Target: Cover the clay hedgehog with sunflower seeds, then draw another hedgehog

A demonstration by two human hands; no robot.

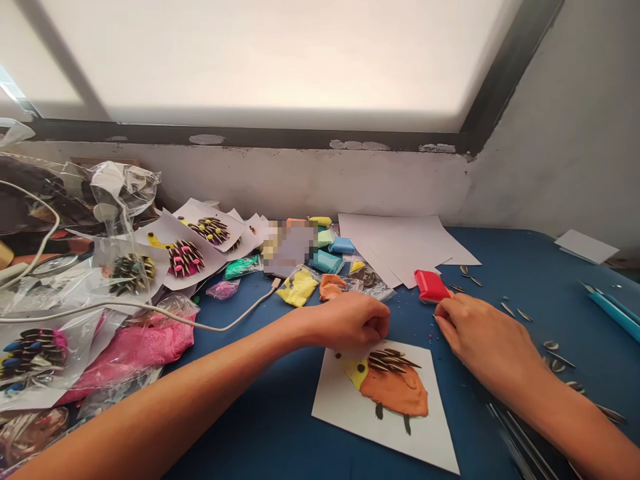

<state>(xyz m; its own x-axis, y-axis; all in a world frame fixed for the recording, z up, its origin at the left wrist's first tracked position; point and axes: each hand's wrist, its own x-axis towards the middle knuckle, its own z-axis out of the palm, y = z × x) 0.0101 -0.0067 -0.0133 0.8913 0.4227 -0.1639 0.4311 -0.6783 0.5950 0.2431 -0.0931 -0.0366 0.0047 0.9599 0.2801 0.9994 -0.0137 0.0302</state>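
Note:
On a white card (350,427) lies a hedgehog figure of orange clay (400,395) with a yellow clay face (356,375), black dots, short black legs and several striped sunflower seeds (387,361) along its upper part. My left hand (350,321) is over the card's top edge, fingers curled in; whatever they hold is hidden. To the right of the card, my right hand (483,337) has its thumb and fingers drawn together low over the table, just beneath a red clay packet (431,286). What is between those fingertips I cannot make out.
Loose sunflower seeds (557,357) lie at right beside a teal pen-like object (613,310). White sheets (395,240) and clay packets (330,261) stand toward the wall. Finished-looking hedgehog cards (187,257), plastic bags (125,187) and a white cable (220,328) crowd the left.

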